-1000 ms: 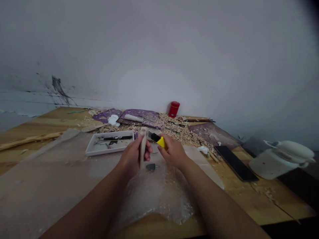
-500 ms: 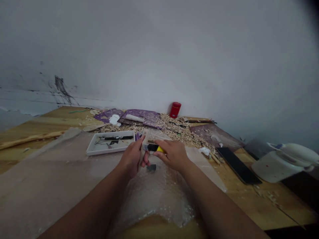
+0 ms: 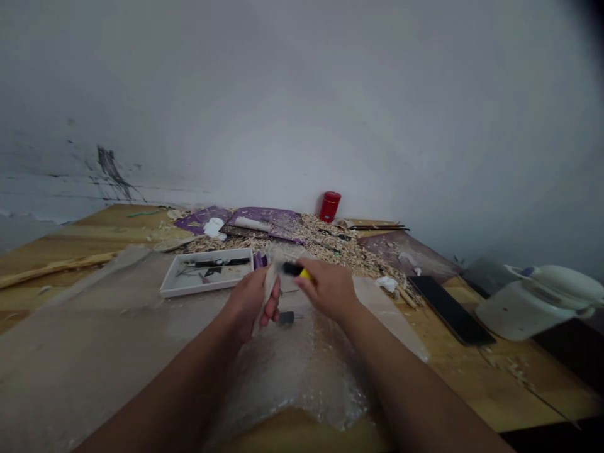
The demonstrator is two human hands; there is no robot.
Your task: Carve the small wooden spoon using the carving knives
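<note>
Left hand (image 3: pixel 248 303) wraps a pale wooden carving (image 3: pixel 268 296), right hand (image 3: pixel 329 289) pinches a yellow-black utility knife (image 3: pixel 293 270); a white rectangular tray (image 3: pixel 170 288) at 10 o'clock holds black tools (image 3: pixel 221 262).

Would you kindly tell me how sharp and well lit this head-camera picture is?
In the head view, light is dim, the top right corner dark; the yellow utility knife and wooden piece in the left hand look blurred; the wide lens stretches the table.
</note>
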